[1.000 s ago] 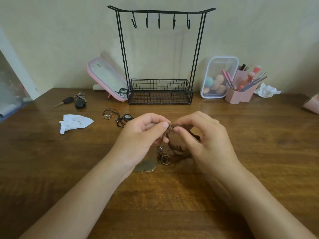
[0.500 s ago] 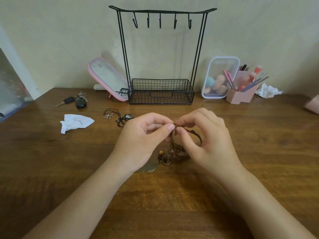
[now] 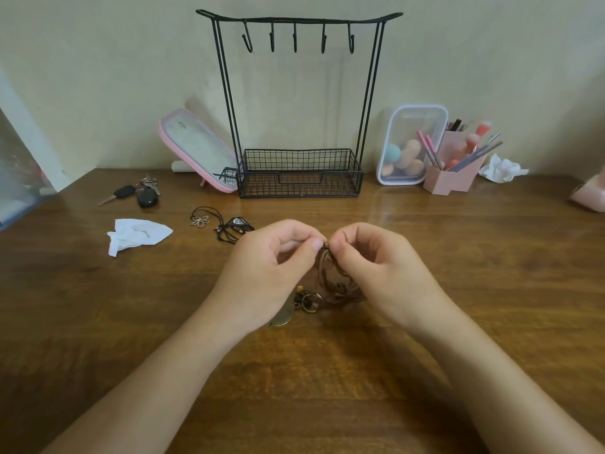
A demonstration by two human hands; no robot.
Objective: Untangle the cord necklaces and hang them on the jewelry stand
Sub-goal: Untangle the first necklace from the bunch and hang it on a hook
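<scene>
A tangled bundle of brown cord necklaces (image 3: 330, 283) hangs between my hands just above the wooden table (image 3: 491, 273), with a round brass pendant (image 3: 283, 317) and small rings at its lower end. My left hand (image 3: 271, 273) pinches the top of the cord with thumb and forefinger. Right against it, my right hand (image 3: 376, 270) pinches the same knot. Two more dark cord necklaces (image 3: 222, 224), one with a flower pendant, lie on the table to the left. The black wire jewelry stand (image 3: 299, 103) stands at the back with all its hooks bare.
A pink mirror (image 3: 196, 152) leans left of the stand. Car keys (image 3: 137, 193) and a crumpled white tissue (image 3: 137, 234) lie at the left. A clear box of sponges (image 3: 409, 145), a pink brush holder (image 3: 455, 172) and another tissue (image 3: 502, 168) are at the back right.
Both hands have stayed on the brown cord, their fingertips shifting slightly as they work the knot. The bundle has turned a little. Nothing else moved.
</scene>
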